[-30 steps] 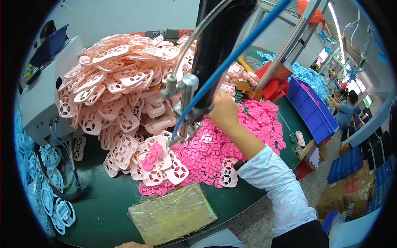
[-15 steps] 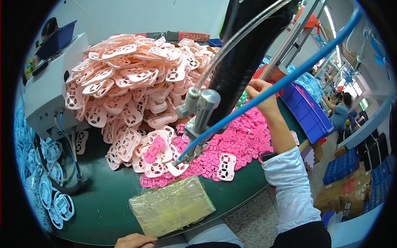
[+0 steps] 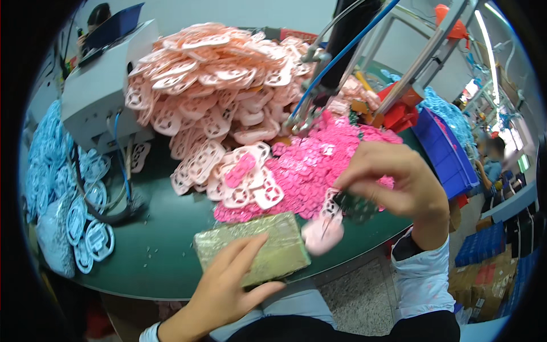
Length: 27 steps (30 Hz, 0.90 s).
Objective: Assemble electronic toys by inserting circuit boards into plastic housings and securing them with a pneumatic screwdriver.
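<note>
My left hand (image 3: 233, 285) is open, its fingers stretched over the wrapped, yellowish rectangular block (image 3: 253, 242) at the table's near edge. To the right, my right hand (image 3: 399, 179) is closed in a pinch above the table. Below its fingers shows a dark green part (image 3: 358, 208), blurred by motion, which seems held. A pale pink plastic piece (image 3: 323, 233) with cut-outs is just beside the fingertips; its lower end is smeared, and whether the fingers touch it I cannot tell. Behind lies a heap of small bright pink parts (image 3: 307, 171).
A tall pile of pale pink plastic plates (image 3: 216, 74) fills the back of the green table (image 3: 159, 251). Above the pink heap hangs a metal nozzle fixture (image 3: 310, 108) with a blue hose. Light blue parts (image 3: 48, 154) lie at left, by a grey machine (image 3: 94, 91). A blue bin (image 3: 444, 154) stands at right.
My right hand has come back from the far right toward me, now with a dark green part at its fingers. My left hand has moved from the near edge up onto the block. The view has shifted.
</note>
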Each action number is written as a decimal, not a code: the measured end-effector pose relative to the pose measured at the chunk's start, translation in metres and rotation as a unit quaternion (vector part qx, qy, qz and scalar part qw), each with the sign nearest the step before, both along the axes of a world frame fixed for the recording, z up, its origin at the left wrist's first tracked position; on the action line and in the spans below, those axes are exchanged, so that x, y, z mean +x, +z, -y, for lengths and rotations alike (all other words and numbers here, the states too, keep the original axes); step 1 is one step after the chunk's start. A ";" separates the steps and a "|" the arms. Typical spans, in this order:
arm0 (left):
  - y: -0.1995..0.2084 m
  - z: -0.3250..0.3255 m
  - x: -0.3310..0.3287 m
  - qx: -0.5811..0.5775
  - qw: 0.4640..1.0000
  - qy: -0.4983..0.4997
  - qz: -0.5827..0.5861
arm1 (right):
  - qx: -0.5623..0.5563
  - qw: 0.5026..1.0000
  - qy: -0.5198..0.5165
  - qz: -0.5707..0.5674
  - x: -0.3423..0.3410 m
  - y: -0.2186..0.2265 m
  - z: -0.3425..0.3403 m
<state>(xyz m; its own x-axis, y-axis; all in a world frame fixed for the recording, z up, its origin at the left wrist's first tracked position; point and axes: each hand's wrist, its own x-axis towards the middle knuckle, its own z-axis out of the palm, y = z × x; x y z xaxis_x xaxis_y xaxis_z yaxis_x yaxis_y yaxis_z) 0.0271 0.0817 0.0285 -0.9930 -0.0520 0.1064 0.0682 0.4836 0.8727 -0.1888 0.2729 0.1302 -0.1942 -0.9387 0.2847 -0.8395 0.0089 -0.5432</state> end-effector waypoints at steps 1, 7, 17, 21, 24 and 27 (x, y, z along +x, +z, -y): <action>-0.003 -0.003 -0.005 0.011 1.000 -0.007 -0.019 | 0.014 0.998 0.031 0.048 0.014 -0.004 0.016; -0.010 -0.005 -0.009 0.177 0.959 -0.161 0.151 | -0.013 0.973 0.150 0.173 0.055 -0.024 0.066; -0.045 -0.009 0.014 0.415 0.880 0.183 0.142 | -0.005 0.976 -0.016 0.219 0.064 -0.058 0.091; -0.063 -0.013 0.027 0.261 0.927 0.267 0.022 | 0.016 0.942 -0.054 0.331 0.054 -0.100 0.078; -0.058 -0.012 0.035 -0.071 0.961 0.264 0.030 | 0.055 0.941 -0.058 0.328 0.053 -0.112 0.073; -0.049 0.008 0.034 -0.146 0.956 0.242 -0.074 | 0.074 0.948 -0.036 0.306 0.060 -0.116 0.080</action>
<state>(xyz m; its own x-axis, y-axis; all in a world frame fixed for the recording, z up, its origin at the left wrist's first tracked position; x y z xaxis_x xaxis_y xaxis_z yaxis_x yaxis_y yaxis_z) 0.0610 0.0740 -0.0209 -0.8328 -0.4490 0.3237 -0.1142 0.7116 0.6933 -0.1291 0.1931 0.0143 -0.3467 -0.9373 -0.0359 -0.3610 0.1687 -0.9172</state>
